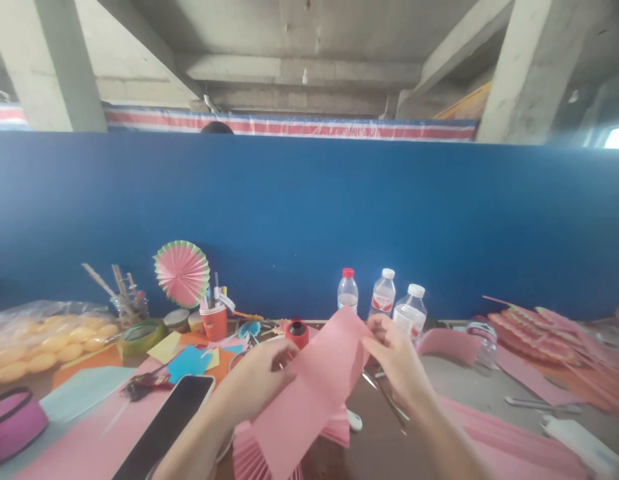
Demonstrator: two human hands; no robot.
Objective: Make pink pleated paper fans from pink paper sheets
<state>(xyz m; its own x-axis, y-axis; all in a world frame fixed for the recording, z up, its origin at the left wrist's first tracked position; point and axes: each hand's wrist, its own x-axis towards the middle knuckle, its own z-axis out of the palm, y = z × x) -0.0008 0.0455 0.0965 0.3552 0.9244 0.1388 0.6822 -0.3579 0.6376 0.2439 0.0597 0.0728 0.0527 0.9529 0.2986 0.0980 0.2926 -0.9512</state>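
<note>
A smooth pink paper strip (pixel 317 390) is held up at a slant in front of me. My left hand (pixel 263 375) is closed at the strip's left edge, fingers curled and partly hidden behind it. At the upper right edge, my right hand (pixel 393 350) pinches the paper between thumb and fingers. Beneath the strip lies a pleated pink paper (pixel 249 453), partly covered. A pair of scissors (pixel 389 400) seems to lie on the table by my right wrist, partly hidden. A red roll-like item (pixel 297 333) stands just behind the strip.
Three plastic bottles (pixel 383 293) stand along the blue partition (pixel 309 213). To the left are a phone (pixel 164 427), an orange cup with tools (pixel 214 323), a pink pleated fan (pixel 182 273) and a bag of yellow balls (pixel 49 343). More pink paper (pixel 509 440) lies at the right.
</note>
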